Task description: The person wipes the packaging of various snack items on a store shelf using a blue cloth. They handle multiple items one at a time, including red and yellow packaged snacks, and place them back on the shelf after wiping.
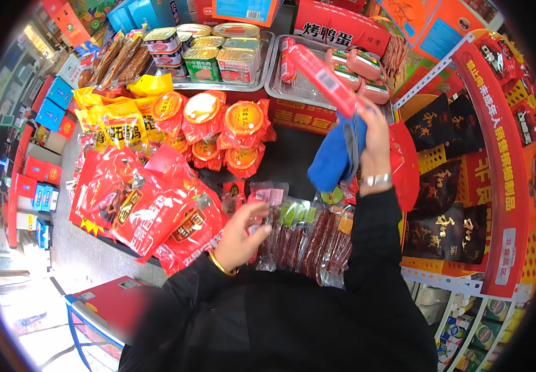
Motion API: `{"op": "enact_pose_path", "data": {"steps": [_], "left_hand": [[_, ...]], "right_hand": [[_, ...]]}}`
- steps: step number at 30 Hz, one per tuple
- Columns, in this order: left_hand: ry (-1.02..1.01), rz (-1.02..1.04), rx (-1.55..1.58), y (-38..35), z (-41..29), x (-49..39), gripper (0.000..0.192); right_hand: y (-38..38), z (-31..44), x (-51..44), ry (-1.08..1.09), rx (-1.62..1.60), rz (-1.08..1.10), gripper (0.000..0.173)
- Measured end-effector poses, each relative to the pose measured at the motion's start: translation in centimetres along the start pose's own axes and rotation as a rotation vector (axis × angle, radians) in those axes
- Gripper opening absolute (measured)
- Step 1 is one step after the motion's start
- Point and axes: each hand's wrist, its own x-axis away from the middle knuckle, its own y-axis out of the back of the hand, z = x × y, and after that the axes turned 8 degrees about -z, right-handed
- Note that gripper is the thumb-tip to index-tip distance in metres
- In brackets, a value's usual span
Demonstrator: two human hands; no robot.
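Observation:
My right hand (374, 139) grips a blue cloth (333, 156) together with the lower end of a long red-wrapped sausage (321, 76). The sausage slants up to the left over a metal tray (275, 95), where another red sausage (288, 63) and several pink packaged meats (354, 69) lie. My left hand (242, 237) is empty, its fingers apart, just left of vacuum-packed dark sausages (314, 242) at the display's near edge. Red bags of packaged food (152, 209) are piled left of it, below orange-lidded red packages (244, 118).
A second metal tray (221, 87) holds several stacked cans (201, 63). Yellow food bags (119, 121) lie at the left, and a red carton (342, 28) stands behind the trays. A rack of black pouches (444, 232) rises close on the right. A red-topped bin (110, 300) stands lower left.

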Motion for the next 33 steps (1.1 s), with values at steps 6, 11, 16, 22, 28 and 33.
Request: {"op": "enact_pose_path", "data": {"steps": [6, 11, 16, 22, 28, 33], "left_hand": [[-0.017, -0.036, 0.534, -2.7, -4.4, -0.6, 0.055], [0.050, -0.067, 0.811, -4.6, -4.6, 1.5, 0.041], [0.129, 0.064, 0.928, -3.2, -4.5, 3.3, 0.051], [0.291, 0.082, 0.914, -5.9, -5.3, 5.7, 0.050], [0.184, 0.052, 0.717, -5.0, -4.6, 8.3, 0.042], [0.205, 0.217, 0.611, -6.7, -5.9, 8.6, 0.055]], "right_hand": [[0.4, -1.4, 17.0, -0.095, 0.051, 0.132, 0.049], [1.8, -1.6, 22.7, 0.063, 0.358, 0.437, 0.055], [3.3, 2.4, 21.5, 0.306, 0.339, 0.126, 0.040], [-1.4, 5.0, 25.2, 0.715, 0.295, 0.309, 0.049], [-2.8, 2.7, 24.8, 1.080, 0.824, 0.612, 0.036], [-2.5, 2.4, 18.2, 0.668, 0.495, 0.380, 0.020]]}}
